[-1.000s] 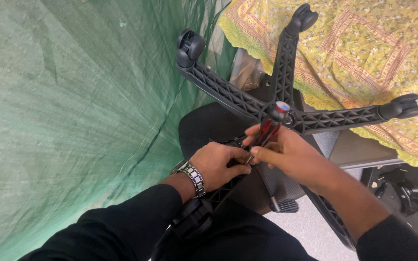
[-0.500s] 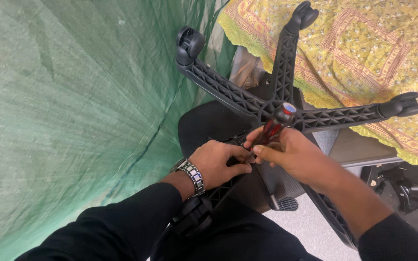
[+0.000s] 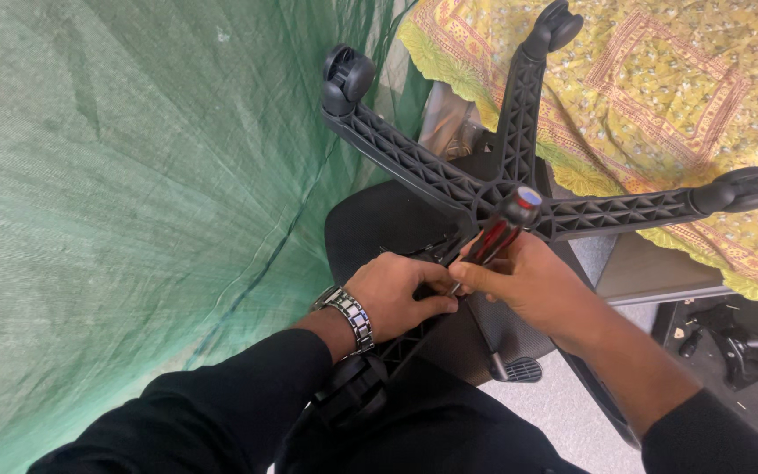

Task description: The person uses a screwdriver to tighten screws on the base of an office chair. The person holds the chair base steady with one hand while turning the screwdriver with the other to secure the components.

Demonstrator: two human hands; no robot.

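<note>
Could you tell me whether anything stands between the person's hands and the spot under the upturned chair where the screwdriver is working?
Nothing visible does. The right hand already grips the red-handled screwdriver, and the left hand rests right beside its lower end on the chair underside. The tip itself is hidden behind the fingers.

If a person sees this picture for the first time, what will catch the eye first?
The black five-star chair base, upturned at top centre with casters on its arm ends. Below it the right hand grips a red-handled screwdriver, with the left hand beside it. Green netting fills the left, a yellow patterned cloth the upper right.
</note>
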